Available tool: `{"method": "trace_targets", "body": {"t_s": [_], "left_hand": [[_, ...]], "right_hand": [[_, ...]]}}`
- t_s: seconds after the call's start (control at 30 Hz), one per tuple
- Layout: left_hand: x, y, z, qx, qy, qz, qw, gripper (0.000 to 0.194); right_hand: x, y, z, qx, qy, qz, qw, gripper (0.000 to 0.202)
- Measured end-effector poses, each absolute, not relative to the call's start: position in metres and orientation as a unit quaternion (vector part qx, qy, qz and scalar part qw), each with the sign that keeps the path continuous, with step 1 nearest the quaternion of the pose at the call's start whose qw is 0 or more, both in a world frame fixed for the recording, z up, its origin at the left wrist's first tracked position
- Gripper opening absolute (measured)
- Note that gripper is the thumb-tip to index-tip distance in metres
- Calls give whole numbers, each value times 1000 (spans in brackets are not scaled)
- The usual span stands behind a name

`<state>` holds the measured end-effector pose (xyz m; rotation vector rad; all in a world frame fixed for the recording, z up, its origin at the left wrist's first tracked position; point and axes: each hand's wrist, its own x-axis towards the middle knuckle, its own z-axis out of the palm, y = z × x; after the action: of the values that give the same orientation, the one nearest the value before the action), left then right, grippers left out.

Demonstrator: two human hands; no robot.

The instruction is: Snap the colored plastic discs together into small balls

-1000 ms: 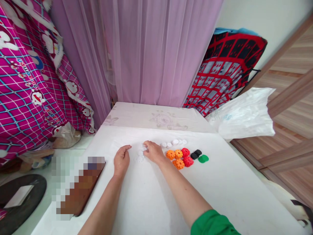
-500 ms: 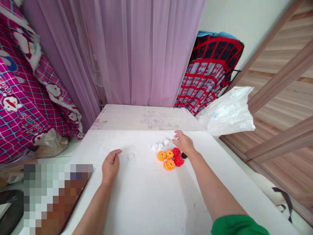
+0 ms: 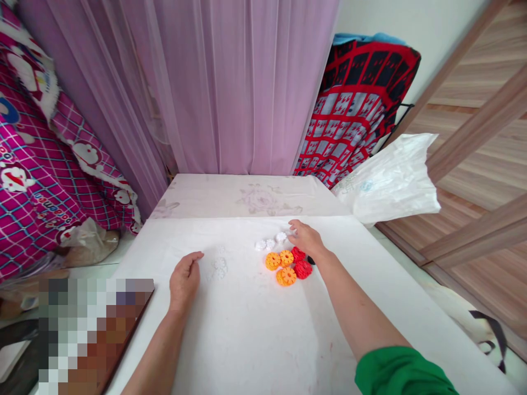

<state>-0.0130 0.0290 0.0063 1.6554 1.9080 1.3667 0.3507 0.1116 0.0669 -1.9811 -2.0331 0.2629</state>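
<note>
Over the far right part of the white tabletop (image 3: 247, 329), my right hand (image 3: 307, 238) reaches with its fingers apart, beside a white flower-shaped disc (image 3: 280, 236). Two more white discs (image 3: 264, 244) lie left of that one. Closer to me are orange notched discs (image 3: 287, 276) and red discs (image 3: 303, 269), some of them stacked. A black piece (image 3: 311, 260) is partly hidden by my right wrist. My left hand (image 3: 185, 280) rests on the table, fingers curled and thumb against them; their inner side is hidden. Right of it lie pale, see-through discs (image 3: 220, 267).
A flower-patterned cloth strip (image 3: 197, 195) covers the table's far edge, before a purple curtain (image 3: 234, 88). At the right edge hangs a white plastic bag (image 3: 395, 178). A brown-edged item (image 3: 111, 340), largely pixelated, sits at the left edge.
The view has shifted slightly. Both hands stay in nearly the same places, and the discs keep their arrangement.
</note>
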Motion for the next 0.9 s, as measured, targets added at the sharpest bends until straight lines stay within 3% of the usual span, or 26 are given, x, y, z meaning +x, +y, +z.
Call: {"method": "trace_targets", "body": {"t_s": [0.2, 0.4, 0.63, 0.9], "left_hand": [[-12, 29, 6, 572, 654, 476, 139, 31], [-12, 29, 5, 560, 649, 495, 144, 31], [-11, 29, 2, 552, 637, 518, 145, 31], [-11, 29, 5, 556, 631, 520, 148, 31]], "right_hand": [[356, 102, 74, -709, -661, 86, 229, 36], [312, 82, 86, -672, -693, 90, 246, 29], [209, 77, 76, -536, -807, 159, 189, 28], [138, 86, 71, -616, -775, 132, 57, 36]]}}
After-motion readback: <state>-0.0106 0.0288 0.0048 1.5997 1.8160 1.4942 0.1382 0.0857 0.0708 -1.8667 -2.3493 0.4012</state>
